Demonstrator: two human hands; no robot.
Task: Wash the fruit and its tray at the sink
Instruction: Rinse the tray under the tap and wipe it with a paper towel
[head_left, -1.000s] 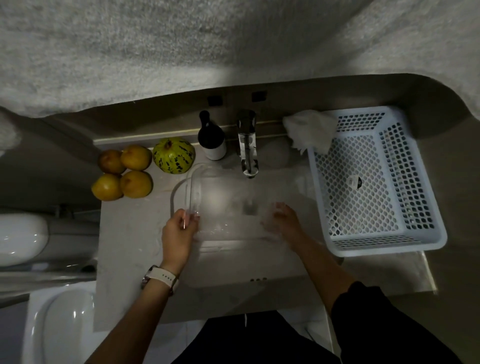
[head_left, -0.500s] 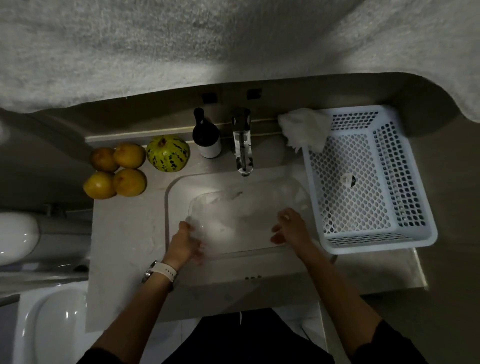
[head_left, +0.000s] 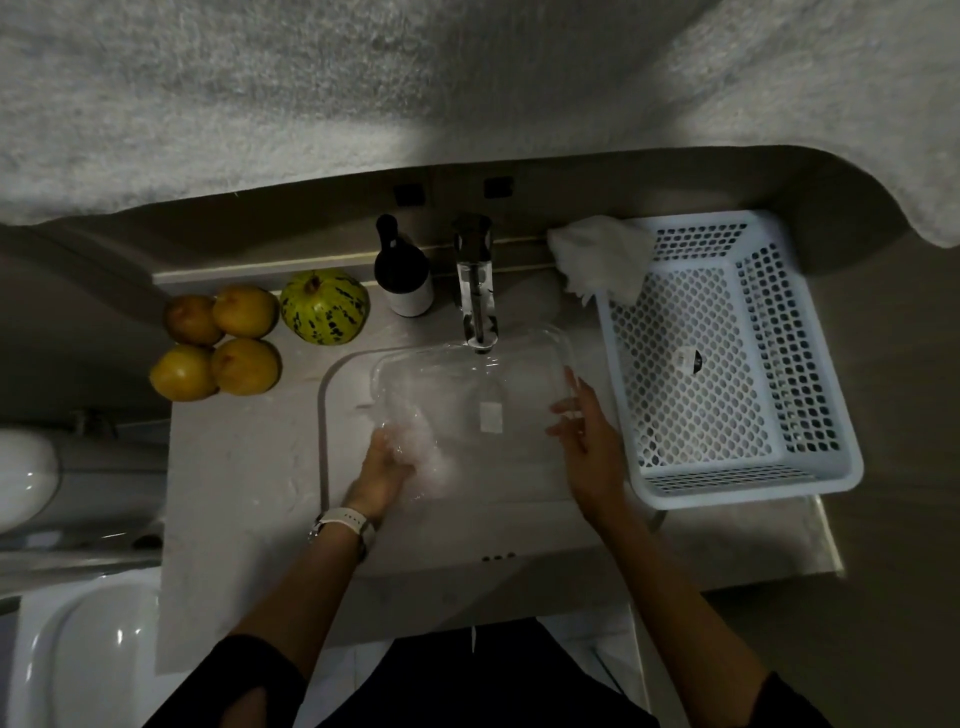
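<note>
A clear plastic tray (head_left: 535, 358) lies in the sink basin (head_left: 332, 415) under the chrome tap (head_left: 475, 291), with water running into it. My left hand (head_left: 387, 462) grips the tray's near left corner amid splashing water. My right hand (head_left: 584, 421) holds the tray's right edge, fingers spread along the rim. Several yellow round fruits (head_left: 218, 345) sit grouped on the counter left of the sink, with a green striped fruit (head_left: 324, 306) beside them.
A dark bottle with a white label (head_left: 402, 273) stands left of the tap. A white perforated basket (head_left: 722, 358) sits right of the sink, with a white cloth (head_left: 602, 260) draped over its far left corner. A toilet (head_left: 78, 649) is at lower left.
The tray has shifted toward the tap and sits under the running water. My left hand moved to its near left corner; my right hand slid to the right edge.
</note>
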